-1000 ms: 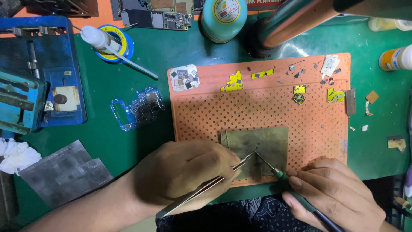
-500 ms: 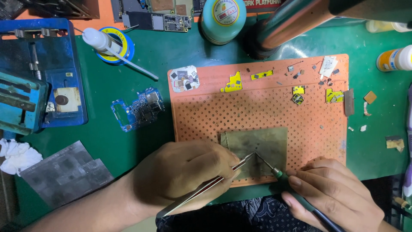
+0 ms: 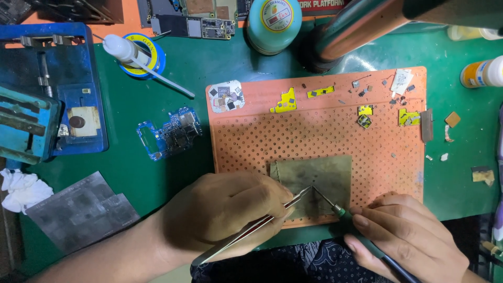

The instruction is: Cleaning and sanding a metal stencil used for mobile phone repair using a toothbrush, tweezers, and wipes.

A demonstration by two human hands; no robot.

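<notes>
Left hand (image 3: 225, 215) pinches metal tweezers (image 3: 251, 230), right hand (image 3: 408, 236) grips a fine-tipped iron (image 3: 335, 207), tips meeting over something too tiny to make out on the grey-green pad (image 3: 319, 175) atop the orange mat (image 3: 314, 131), so probably featherlight, fragile, edge-grab only.

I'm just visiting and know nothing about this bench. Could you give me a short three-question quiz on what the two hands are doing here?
1. True or false: the left hand holds metal tweezers.
2. What does the right hand hold? A) a green-collared pointed tool B) a brush C) a bottle
3. Fill in: both tips meet over the grey-green ___ on the orange perforated mat.

Key: 1 true; 2 A; 3 square pad.
</notes>
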